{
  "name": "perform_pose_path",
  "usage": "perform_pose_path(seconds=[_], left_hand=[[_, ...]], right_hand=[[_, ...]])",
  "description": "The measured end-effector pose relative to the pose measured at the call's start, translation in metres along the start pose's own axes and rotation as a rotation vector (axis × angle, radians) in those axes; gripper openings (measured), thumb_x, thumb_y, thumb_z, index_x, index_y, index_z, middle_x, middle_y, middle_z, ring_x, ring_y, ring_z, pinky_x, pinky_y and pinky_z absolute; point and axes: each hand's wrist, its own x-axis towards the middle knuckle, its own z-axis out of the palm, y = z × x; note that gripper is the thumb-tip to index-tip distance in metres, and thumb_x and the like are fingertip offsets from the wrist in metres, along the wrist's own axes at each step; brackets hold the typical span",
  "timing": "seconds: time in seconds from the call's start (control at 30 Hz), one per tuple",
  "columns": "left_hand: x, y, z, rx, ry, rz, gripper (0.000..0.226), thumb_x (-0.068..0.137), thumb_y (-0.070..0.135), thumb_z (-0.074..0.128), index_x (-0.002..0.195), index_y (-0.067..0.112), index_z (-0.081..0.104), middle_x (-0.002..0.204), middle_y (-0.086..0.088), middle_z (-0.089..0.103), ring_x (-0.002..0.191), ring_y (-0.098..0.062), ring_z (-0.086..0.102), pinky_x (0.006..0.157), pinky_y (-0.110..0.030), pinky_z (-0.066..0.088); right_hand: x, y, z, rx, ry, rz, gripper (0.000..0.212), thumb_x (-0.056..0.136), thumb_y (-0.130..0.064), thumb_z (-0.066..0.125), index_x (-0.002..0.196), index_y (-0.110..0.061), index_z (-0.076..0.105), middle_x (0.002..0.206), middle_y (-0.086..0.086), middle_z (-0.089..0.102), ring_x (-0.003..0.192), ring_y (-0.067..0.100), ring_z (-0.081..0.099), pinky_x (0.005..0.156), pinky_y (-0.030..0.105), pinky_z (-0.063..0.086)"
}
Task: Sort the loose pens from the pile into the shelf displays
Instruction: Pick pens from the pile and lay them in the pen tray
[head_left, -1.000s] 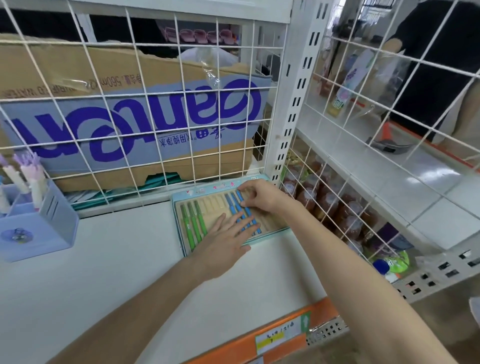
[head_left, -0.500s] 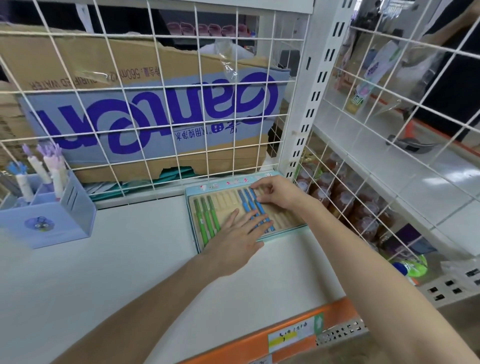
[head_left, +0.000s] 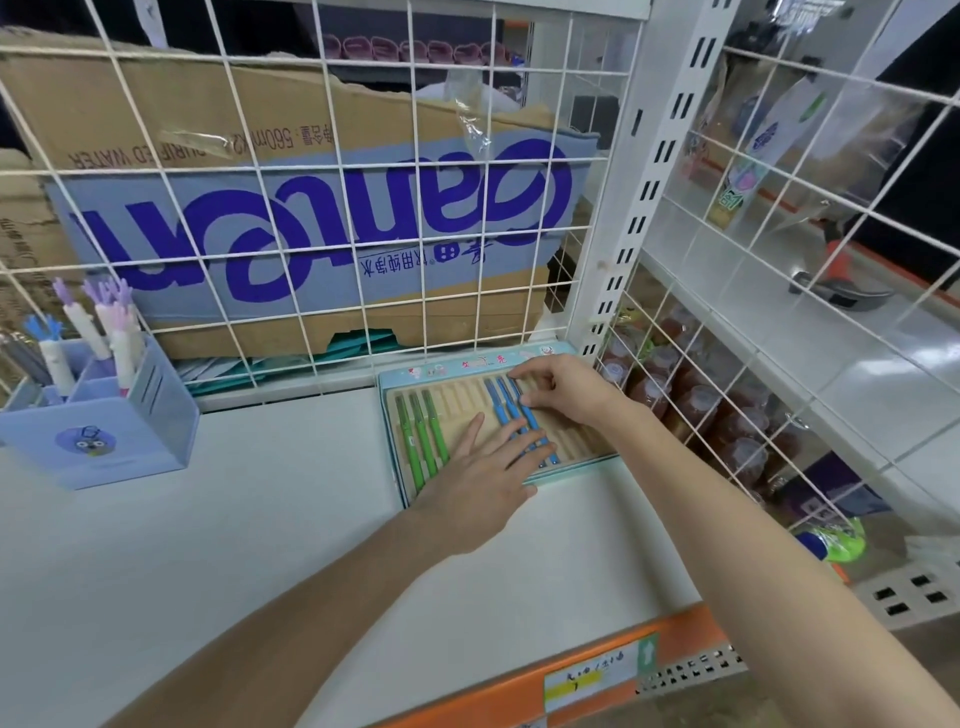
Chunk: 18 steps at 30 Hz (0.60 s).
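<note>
White shelf (head_left: 208, 519), three green pens (head_left: 422, 441), three blue pens (head_left: 506, 410)

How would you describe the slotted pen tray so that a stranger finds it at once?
On the white shelf, go to the back right corner by the upright post. The flat pen tray lies there with green pens and blue pens in grooves, unlike the upright purple holder at left.
</note>
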Motion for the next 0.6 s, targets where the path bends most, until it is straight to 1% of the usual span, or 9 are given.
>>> perform_pose_path(seconds=[0.1, 0.2, 0.23, 0.3, 0.33, 0.37, 0.43, 0.53, 0.6], left_hand=[[0.000, -0.001, 0.005, 0.043, 0.020, 0.009, 0.055, 0.092, 0.037, 0.020, 0.137, 0.018, 0.046, 0.139, -0.001, 0.048, 0.136, -0.023, 0.036, 0.108, -0.050, 0.010], [0.000, 0.000, 0.001, 0.057, 0.022, 0.007, 0.054, 0.094, 0.037, 0.020, 0.138, 0.018, 0.043, 0.142, -0.001, 0.046, 0.136, -0.022, 0.035, 0.109, -0.048, 0.010], [0.000, 0.002, -0.004, 0.053, 0.032, 0.008, 0.052, 0.096, 0.036, 0.021, 0.142, 0.019, 0.037, 0.147, -0.001, 0.039, 0.140, -0.021, 0.028, 0.111, -0.046, 0.005], [-0.001, 0.002, -0.006, -0.039, 0.016, 0.000, 0.052, 0.100, 0.037, 0.023, 0.149, 0.022, 0.015, 0.157, 0.002, 0.013, 0.145, -0.015, 0.002, 0.112, -0.035, -0.013], [-0.006, 0.002, -0.008, -0.118, 0.008, -0.001, 0.054, 0.100, 0.039, 0.024, 0.150, 0.024, 0.010, 0.158, 0.005, 0.005, 0.144, -0.011, -0.005, 0.112, -0.030, -0.017], [-0.012, 0.002, -0.011, -0.198, 0.042, 0.008, 0.055, 0.099, 0.042, 0.023, 0.150, 0.025, 0.010, 0.157, 0.007, 0.004, 0.143, -0.007, -0.007, 0.112, -0.026, -0.018], [-0.033, -0.003, -0.018, -0.302, 0.138, 0.022, 0.057, 0.094, 0.045, 0.019, 0.148, 0.026, 0.019, 0.156, 0.009, 0.012, 0.141, -0.002, -0.001, 0.113, -0.021, -0.014], [-0.077, -0.023, -0.032, -0.332, 0.254, -0.001, 0.048, 0.097, 0.037, 0.027, 0.141, 0.024, 0.037, 0.149, 0.007, 0.033, 0.138, -0.004, 0.017, 0.114, -0.018, -0.004], [-0.110, -0.043, -0.042, -0.317, 0.294, -0.084, 0.043, 0.097, 0.034, 0.030, 0.138, 0.025, 0.040, 0.145, 0.006, 0.040, 0.135, -0.006, 0.024, 0.114, -0.019, 0.001]], right_hand=[[0.002, -0.001, -0.002, -0.018, -0.018, 0.001, 0.039, 0.082, -0.021, 0.070, 0.120, -0.019, 0.061, 0.066, -0.008, 0.040, 0.059, 0.004, 0.038, 0.054, 0.017, 0.030], [0.001, -0.005, -0.004, -0.035, -0.035, 0.014, 0.038, 0.084, -0.022, 0.069, 0.121, -0.019, 0.060, 0.067, -0.008, 0.040, 0.059, 0.003, 0.037, 0.053, 0.015, 0.029], [0.000, -0.006, -0.004, -0.039, -0.038, 0.021, 0.039, 0.084, -0.022, 0.068, 0.122, -0.019, 0.059, 0.067, -0.009, 0.040, 0.059, 0.003, 0.037, 0.053, 0.015, 0.030], [-0.003, -0.011, -0.005, -0.063, -0.050, 0.031, 0.041, 0.086, -0.021, 0.066, 0.126, -0.019, 0.057, 0.067, -0.009, 0.041, 0.060, 0.004, 0.039, 0.054, 0.014, 0.030], [-0.006, -0.014, -0.006, -0.082, -0.060, 0.035, 0.044, 0.086, -0.022, 0.066, 0.128, -0.019, 0.056, 0.068, -0.009, 0.043, 0.063, 0.007, 0.042, 0.055, 0.013, 0.031], [-0.009, -0.017, -0.007, -0.094, -0.060, 0.043, 0.047, 0.085, -0.022, 0.067, 0.131, -0.019, 0.054, 0.072, -0.007, 0.049, 0.070, 0.012, 0.048, 0.057, 0.012, 0.031], [-0.017, -0.023, -0.010, -0.077, -0.007, 0.094, 0.052, 0.085, -0.020, 0.067, 0.134, -0.019, 0.050, 0.092, 0.004, 0.061, 0.089, 0.022, 0.055, 0.068, 0.016, 0.034], [-0.030, -0.048, -0.008, -0.036, 0.119, 0.144, 0.046, 0.089, -0.015, 0.061, 0.134, -0.017, 0.051, 0.105, 0.011, 0.060, 0.092, 0.024, 0.057, 0.075, 0.022, 0.037], [-0.037, -0.077, -0.001, -0.064, 0.151, 0.099, 0.043, 0.090, -0.015, 0.058, 0.133, -0.017, 0.052, 0.122, 0.014, 0.057, 0.105, 0.028, 0.057, 0.085, 0.026, 0.040]])
